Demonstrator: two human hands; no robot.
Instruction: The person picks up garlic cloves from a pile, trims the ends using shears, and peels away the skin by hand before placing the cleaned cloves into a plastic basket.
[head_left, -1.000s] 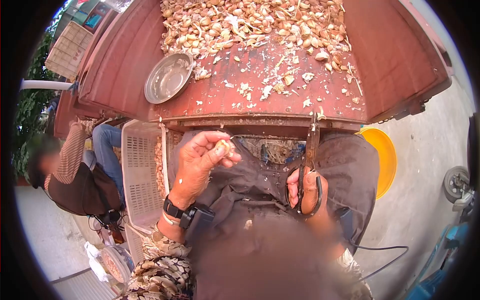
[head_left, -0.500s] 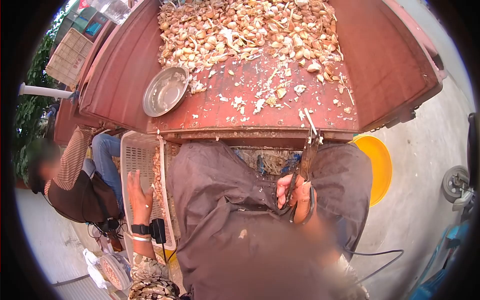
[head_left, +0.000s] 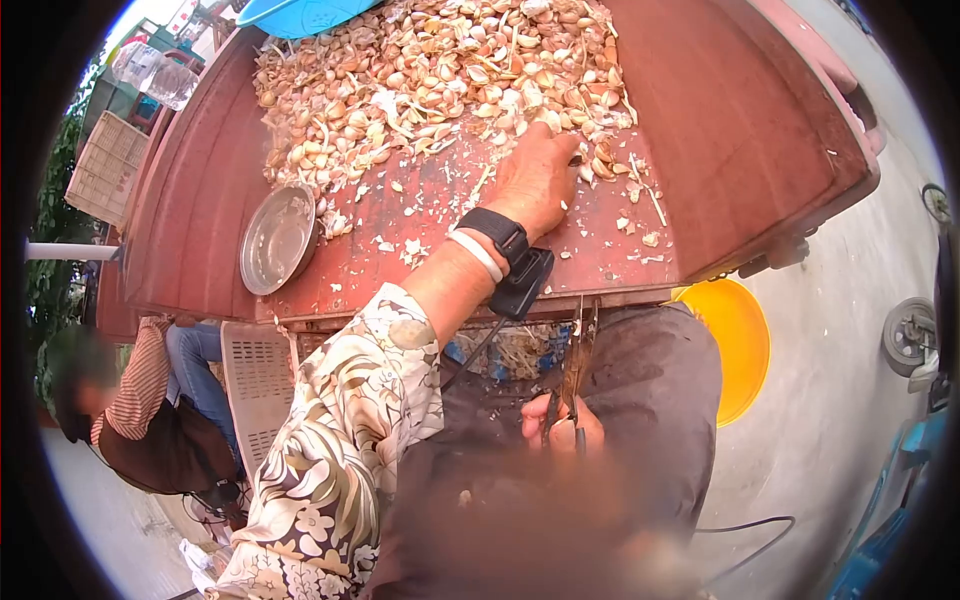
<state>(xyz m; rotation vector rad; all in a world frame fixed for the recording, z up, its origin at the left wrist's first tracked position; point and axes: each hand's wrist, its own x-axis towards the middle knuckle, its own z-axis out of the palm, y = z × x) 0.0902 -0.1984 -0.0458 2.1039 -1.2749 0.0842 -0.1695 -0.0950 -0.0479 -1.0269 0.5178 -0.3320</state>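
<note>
My left hand (head_left: pixel 537 178) reaches onto the red metal surface (head_left: pixel 600 235), at the near edge of a heap of garlic cloves (head_left: pixel 440 70). Its fingers are curled down at the cloves, and what they grip, if anything, is hidden. In my right hand (head_left: pixel 565 425), over my lap, is a pair of dark, worn scissors (head_left: pixel 575 360) with the blades pointing away from me. The blade tips are slightly apart, near the edge of the red surface. Bits of peel and stem lie scattered in front of the heap.
A metal bowl (head_left: pixel 278 240) sits left on the red surface, a blue basin (head_left: pixel 305 14) behind the heap. Below are a pale plastic crate (head_left: pixel 258 385) and a yellow bucket (head_left: pixel 735 345). Another person (head_left: pixel 160 420) sits at the left.
My left hand has moved from beside the crate up and right to the garlic heap. The view has shifted, bringing the blue basin into sight. The scissors remain in my right hand.
</note>
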